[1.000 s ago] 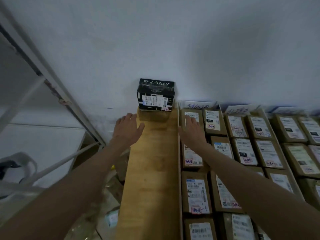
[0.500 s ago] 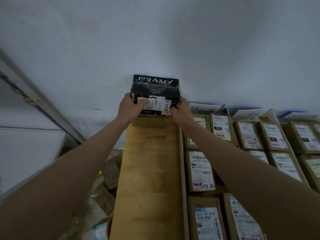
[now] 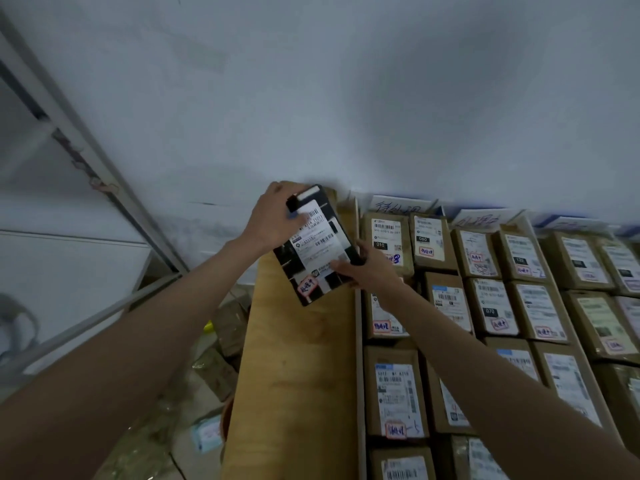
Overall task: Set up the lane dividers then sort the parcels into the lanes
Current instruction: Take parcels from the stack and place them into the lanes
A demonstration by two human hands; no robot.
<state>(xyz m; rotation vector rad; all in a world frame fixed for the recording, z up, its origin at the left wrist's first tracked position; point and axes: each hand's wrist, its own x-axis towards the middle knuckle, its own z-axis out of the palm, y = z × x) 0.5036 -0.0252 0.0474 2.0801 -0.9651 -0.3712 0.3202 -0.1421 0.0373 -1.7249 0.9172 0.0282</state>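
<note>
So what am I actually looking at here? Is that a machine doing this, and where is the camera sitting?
No machine here: a person is working with bare hands, and one wide-angle camera worn on the head looks forward and down, so you see both forearms reaching out. The left hand and right hand together hold a black parcel, tilted so its white shipping label faces the camera, above an otherwise bare wooden lane. Right of a thin upright divider, many brown cardboard parcels lie in rows, labels up, some with red stamps. Handwritten paper signs stand against the white wall at the far end. Left of the lane, clutter lies lower down, too blurred to identify.
</note>
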